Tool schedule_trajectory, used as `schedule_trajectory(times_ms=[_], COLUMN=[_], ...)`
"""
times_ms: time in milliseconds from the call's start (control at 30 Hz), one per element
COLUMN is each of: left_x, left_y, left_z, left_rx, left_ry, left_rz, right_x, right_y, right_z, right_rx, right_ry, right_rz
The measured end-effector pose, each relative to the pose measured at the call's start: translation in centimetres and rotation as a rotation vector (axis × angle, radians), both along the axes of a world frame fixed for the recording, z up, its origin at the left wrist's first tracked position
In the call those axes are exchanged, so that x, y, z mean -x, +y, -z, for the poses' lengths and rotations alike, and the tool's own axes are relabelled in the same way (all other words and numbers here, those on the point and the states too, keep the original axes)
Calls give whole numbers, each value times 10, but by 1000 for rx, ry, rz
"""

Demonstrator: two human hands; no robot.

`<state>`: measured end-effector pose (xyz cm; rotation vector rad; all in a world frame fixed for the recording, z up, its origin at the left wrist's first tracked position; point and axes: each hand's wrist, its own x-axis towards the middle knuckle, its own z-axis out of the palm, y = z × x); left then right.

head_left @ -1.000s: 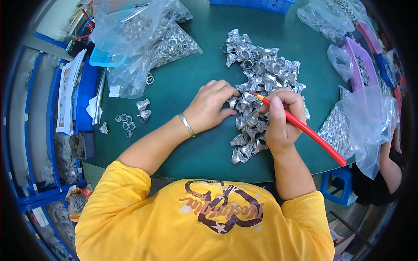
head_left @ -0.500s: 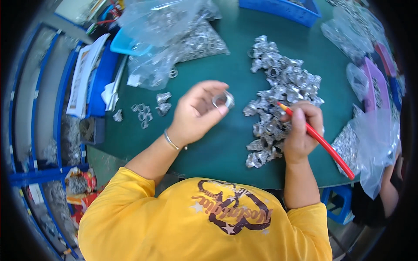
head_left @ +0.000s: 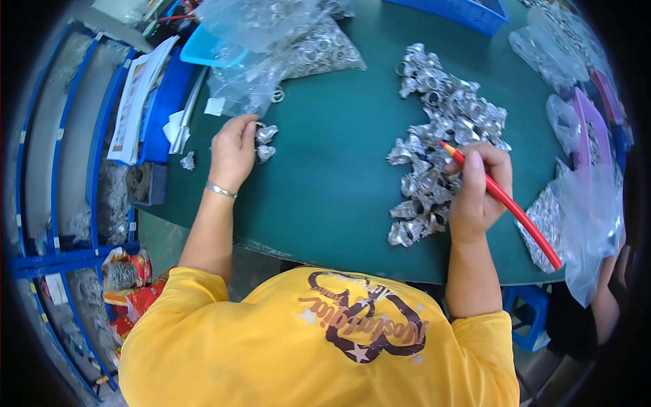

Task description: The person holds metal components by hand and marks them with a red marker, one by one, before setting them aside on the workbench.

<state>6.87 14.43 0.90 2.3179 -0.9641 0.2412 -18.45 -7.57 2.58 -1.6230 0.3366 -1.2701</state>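
My left hand (head_left: 232, 150) is at the left of the green table, its fingers pinched at the edge of a small group of silver rings (head_left: 266, 133). A thin ring edge (head_left: 260, 125) shows at the fingertips; most of it is hidden. My right hand (head_left: 479, 193) is closed round a thick red pencil (head_left: 519, 216), its light orange tip pointing up and left. This hand rests over the right side of a large heap of chunky silver rings (head_left: 434, 112) and hides part of it.
Clear bags of rings (head_left: 325, 51) and a light-blue tray (head_left: 207, 47) lie at the far left. A blue bin with papers (head_left: 166, 102) stands at the left edge. A blue crate (head_left: 468, 15) is at the back; plastic bags (head_left: 583, 224) and a purple basket (head_left: 582, 125) line the right.
My left hand has moved left with the ring, from mid-table to the small group of rings, and turned over. My right hand still holds the pencil over the heap.
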Motion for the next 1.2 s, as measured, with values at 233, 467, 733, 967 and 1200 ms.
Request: schedule_trajectory(times_ms=[233,467,733,967,1200], left_x=[77,92,102,101,102], left_y=[-84,-117,-106,-96,-92], left_z=[-17,13,-5,-3,-9], left_rx=[118,130,297,528,320], left_ry=[158,519,1281,1794,1380], left_rz=[503,675,444,515,495], right_x=[-5,-6,-7,-9,-8], right_y=[-6,-5,4,4,5], right_z=[1,0,8,8,5], right_rx=[-56,-97,50,14,-8], right_ry=[-33,-11,189,172,179], right_rz=[36,1,-86,-85,-92])
